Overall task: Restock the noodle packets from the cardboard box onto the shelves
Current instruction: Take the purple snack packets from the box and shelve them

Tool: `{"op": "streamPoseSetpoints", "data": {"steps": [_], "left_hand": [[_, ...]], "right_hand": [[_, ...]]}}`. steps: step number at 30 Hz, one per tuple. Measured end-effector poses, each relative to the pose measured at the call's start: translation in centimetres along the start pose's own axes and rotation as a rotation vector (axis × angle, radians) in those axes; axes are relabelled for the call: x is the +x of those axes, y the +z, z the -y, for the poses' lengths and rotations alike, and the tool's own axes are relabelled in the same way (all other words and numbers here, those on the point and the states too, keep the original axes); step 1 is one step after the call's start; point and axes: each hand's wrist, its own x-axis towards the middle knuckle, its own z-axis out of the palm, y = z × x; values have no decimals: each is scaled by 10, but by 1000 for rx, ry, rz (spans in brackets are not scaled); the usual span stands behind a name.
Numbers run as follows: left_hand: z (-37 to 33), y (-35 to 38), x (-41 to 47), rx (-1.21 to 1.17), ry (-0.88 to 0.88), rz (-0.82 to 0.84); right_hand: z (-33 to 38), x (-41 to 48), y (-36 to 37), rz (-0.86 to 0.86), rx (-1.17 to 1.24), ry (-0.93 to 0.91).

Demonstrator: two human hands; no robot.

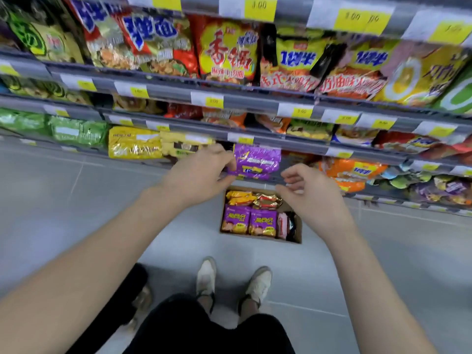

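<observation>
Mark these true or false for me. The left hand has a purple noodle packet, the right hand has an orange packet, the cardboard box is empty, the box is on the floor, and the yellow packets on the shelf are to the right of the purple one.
1. The left hand holds a purple noodle packet. True: its fingers pinch the packet at the shelf edge.
2. The right hand holds an orange packet. False: it holds nothing, and its fingers are loosely curled.
3. The cardboard box is empty. False: purple, yellow and pink packets lie in it.
4. The box is on the floor. True: it sits below both hands.
5. The yellow packets on the shelf are right of the held packet. False: they are to its left.
</observation>
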Motion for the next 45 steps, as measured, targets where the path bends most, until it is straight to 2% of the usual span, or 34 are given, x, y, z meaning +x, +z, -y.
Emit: {"op": "streamPoseSetpoints", "data": {"steps": [9,17,22,26,32,36,40,43,45], "left_hand": [[42,119,33,-34,-74,179],[98,323,86,-1,-104,258],[151,456,121,34,-196,313],[183,531,137,29,-292,283],[195,579,169,68,-320,272],[197,597,173,99,-446,401],[196,614,160,-29,-605,442],[195,630,159,-114,-655,451],[194,639,160,-171,-689,418]], "right_hand": [[-109,32,93,125,92,159],[-247,88,236,179,-88,245],[-330,127,331,264,-201,275],[-376,160,383,314,-375,248],[-410,188,419,305,-451,230],[-412,185,418,340,-440,258],[-415,174,408,328,-315,305],[-426,173,403,324,-153,381],[-433,177,403,319,-146,403]]}}
